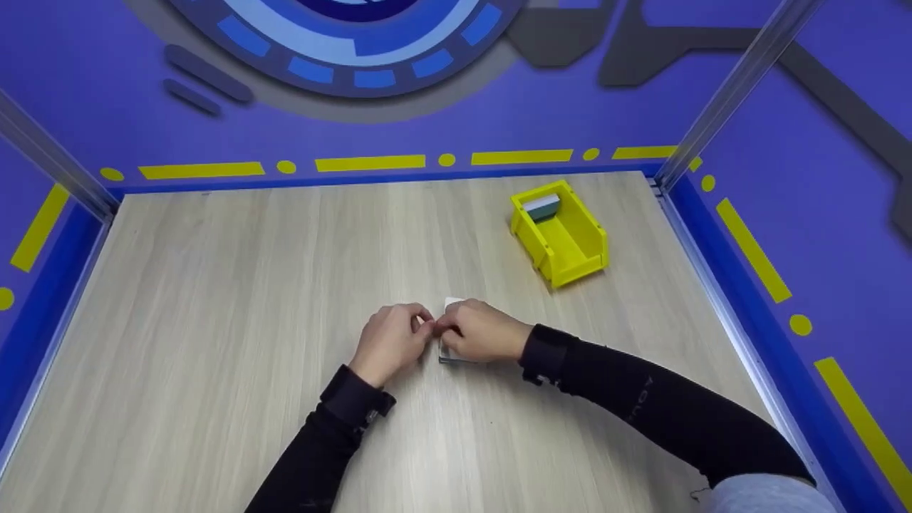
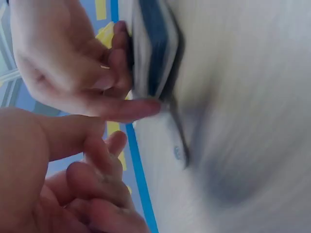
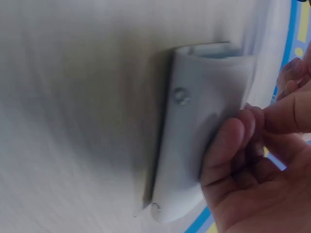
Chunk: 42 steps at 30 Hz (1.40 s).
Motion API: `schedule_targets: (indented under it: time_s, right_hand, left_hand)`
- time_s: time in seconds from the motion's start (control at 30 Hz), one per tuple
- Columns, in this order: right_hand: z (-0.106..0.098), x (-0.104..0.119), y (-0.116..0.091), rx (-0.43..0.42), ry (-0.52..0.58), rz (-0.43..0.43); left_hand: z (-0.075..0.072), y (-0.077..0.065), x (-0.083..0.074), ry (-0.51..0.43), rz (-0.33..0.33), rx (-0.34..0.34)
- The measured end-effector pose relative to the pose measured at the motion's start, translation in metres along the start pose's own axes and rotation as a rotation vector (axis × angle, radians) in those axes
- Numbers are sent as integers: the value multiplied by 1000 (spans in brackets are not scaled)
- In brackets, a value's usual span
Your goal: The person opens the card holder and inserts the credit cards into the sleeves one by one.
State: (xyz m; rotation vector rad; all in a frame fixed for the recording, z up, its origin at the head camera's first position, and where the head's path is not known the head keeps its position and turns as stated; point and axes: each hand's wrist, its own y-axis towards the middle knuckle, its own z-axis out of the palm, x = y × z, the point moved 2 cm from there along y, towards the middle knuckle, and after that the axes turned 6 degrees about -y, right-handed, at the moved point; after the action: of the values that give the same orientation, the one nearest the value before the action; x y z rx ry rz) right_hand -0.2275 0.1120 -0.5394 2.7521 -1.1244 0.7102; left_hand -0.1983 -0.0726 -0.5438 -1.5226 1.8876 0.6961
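A small light grey wallet [image 3: 187,141] with metal snap buttons lies on the table; its open end shows teal inside in the right wrist view. My right hand [image 1: 488,331] covers most of it from above and grips its edge with curled fingers. In the left wrist view, one finger of that hand reaches the end of the wallet [image 2: 154,48], beside a narrow strap [image 2: 177,141] with a snap. Close on the left is my left hand [image 1: 394,338], its fingers loosely curled, thumb near the index finger, nothing held between them.
A yellow bin [image 1: 581,260] stands at the back right of the wooden table [image 1: 249,320]. Inside its far end leans a small white and teal box [image 1: 541,206]. Blue-purple panels [image 1: 427,128] with yellow marks border the back and sides.
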Motion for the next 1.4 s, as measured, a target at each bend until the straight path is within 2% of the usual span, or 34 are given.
schedule_targets:
  time_s: [0.3,0.57,0.77,0.9,1.03,1.13,1.27,1.4]
  right_hand:
    - [7,-11,-6,-14,-36,-125]
    - [6,-17,-7,46,12,-165]
    - [4,-18,-7,35,51,-137]
    - [1,-25,-11,-21,88,-36]
    - [-7,-40,-18,-81,102,202]
    - [-11,-52,-23,-82,118,373]
    - [-10,-55,-26,-20,179,450]
    - [-6,-48,-27,15,313,458]
  left_hand:
    - [8,0,2,41,-7,30]
    - [15,-3,5,48,-26,66]
    - [18,-1,9,51,-44,25]
    - [19,0,8,55,-74,3]
    - [20,1,6,51,-95,-1]
    - [20,2,6,58,-110,-2]
    - [22,-1,7,62,-123,7]
    - [23,-3,8,59,-116,11]
